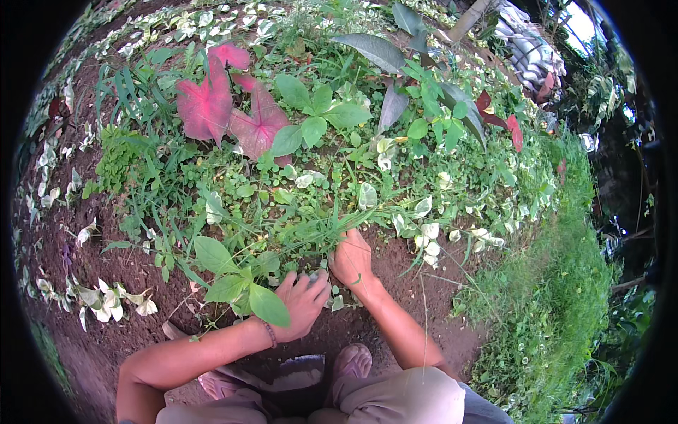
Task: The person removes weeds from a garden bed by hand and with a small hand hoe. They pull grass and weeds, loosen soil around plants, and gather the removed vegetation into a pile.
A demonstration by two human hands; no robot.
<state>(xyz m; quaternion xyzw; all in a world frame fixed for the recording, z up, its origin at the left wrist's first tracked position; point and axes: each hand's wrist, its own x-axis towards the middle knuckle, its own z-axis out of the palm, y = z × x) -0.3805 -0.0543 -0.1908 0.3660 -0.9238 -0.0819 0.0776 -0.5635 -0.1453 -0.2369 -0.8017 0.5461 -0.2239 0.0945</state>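
My right hand [352, 259] is closed around a tuft of long green grass blades [347, 222] at the edge of the planted bed. Just left of it, my left hand [303, 307] reaches down among low leaves at the soil, its fingers bent. Its fingertips are partly hidden, so whether they hold anything is unclear. A beaded bracelet [271, 335] circles the left wrist. A broad-leaved green plant [241, 286] leans over the back of that hand. White-and-green variegated leaves [430, 244] grow to the right of my hands.
Pink caladium leaves [206, 103] and another broad-leaved plant [318, 114] stand farther back. Dark purplish leaves [378, 53] rise behind them. Brown soil [143, 270] lies at left, a grassy strip [551, 281] at right. White sacks [527, 47] are piled far right. My sandalled foot [354, 360] is below.
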